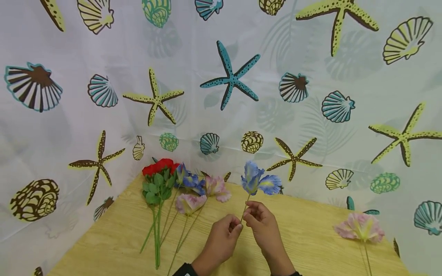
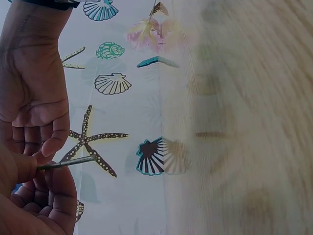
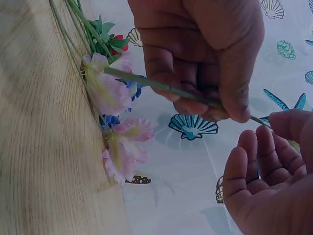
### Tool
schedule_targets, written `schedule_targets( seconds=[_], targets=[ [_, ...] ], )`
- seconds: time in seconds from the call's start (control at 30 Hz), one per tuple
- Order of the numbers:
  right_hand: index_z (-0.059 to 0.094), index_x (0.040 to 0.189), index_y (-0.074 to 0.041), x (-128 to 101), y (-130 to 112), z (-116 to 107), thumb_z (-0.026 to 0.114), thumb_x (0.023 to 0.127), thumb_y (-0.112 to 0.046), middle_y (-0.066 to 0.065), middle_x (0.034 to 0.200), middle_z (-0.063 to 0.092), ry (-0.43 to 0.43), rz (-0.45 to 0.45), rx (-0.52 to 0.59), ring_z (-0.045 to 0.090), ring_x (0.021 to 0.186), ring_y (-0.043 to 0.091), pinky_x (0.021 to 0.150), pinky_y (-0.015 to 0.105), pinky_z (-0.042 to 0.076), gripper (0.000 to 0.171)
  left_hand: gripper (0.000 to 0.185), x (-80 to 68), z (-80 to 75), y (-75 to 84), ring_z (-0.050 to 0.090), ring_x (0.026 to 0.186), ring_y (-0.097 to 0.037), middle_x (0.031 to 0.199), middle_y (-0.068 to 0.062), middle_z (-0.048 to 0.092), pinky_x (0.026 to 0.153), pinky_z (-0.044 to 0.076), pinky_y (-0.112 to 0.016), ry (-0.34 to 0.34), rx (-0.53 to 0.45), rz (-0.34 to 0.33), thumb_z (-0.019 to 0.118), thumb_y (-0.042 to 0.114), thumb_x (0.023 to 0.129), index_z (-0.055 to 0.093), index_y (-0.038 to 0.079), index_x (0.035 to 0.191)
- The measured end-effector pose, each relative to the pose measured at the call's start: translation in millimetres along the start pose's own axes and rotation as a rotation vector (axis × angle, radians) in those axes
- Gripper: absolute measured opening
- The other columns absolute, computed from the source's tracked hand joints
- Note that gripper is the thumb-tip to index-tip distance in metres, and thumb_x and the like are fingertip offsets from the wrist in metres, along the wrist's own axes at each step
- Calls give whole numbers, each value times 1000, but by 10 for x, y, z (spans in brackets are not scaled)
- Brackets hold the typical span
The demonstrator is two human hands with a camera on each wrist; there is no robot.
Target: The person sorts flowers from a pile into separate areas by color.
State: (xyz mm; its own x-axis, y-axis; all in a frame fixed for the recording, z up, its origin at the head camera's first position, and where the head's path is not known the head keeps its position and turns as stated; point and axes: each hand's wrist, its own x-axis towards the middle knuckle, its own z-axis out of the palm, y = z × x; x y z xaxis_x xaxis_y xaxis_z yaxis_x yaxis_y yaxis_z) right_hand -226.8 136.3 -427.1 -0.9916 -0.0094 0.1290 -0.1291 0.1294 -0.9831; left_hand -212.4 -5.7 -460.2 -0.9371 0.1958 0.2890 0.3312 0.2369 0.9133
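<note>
Blue iris [image 1: 256, 181]: one, both hands [image 1: 221, 239] [image 1: 265, 226] pinching.

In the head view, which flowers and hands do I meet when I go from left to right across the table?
Red flower → left hand → blue flower held upright → right hand → pink flower lying alone at the right.

Your two hands meet over the middle of the table [image 1: 304, 230], left hand [image 1: 221, 239] beside right hand [image 1: 264, 226], both on the stem of the iris [image 1: 256, 181], whose head stands just behind them. To your left lies a bunch of flowers [image 1: 179, 188], heads toward the back corner, stems toward you. Far to your right, a single flower [image 1: 359, 227] lies near the table's edge. The curtain [image 1: 221, 96] hangs behind everything.
</note>
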Motion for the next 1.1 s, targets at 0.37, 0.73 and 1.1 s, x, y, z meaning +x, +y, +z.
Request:
schedule_targets(
  seconds=[0.37,0.73,1.1],
  targets=[
    [53,110,-7,-44,50,34,56,86,3,14,92,50,36,-52,36,57,80,27,69,34,51,26,13,-101,105,-28,50,59,-5,74,3,57,52,43,-22,43,-59,25,56,23,93,59,12,90],
    [51,114,-8,-83,49,40,53,91,0,14,97,48,31,-13,34,59,83,27,68,35,52,24,18,-121,129,-44,52,62,-7,75,7,57,53,44,-24,11,-51,-51,55,29,93,60,12,90],
    [49,119,-9,-88,99,-142,53,92,-4,12,100,46,43,68,-22,58,86,28,69,37,52,28,24,-131,118,-137,58,76,-11,90,5,59,60,48,-26,-19,-50,-100,65,34,86,62,12,94]
  ],
)
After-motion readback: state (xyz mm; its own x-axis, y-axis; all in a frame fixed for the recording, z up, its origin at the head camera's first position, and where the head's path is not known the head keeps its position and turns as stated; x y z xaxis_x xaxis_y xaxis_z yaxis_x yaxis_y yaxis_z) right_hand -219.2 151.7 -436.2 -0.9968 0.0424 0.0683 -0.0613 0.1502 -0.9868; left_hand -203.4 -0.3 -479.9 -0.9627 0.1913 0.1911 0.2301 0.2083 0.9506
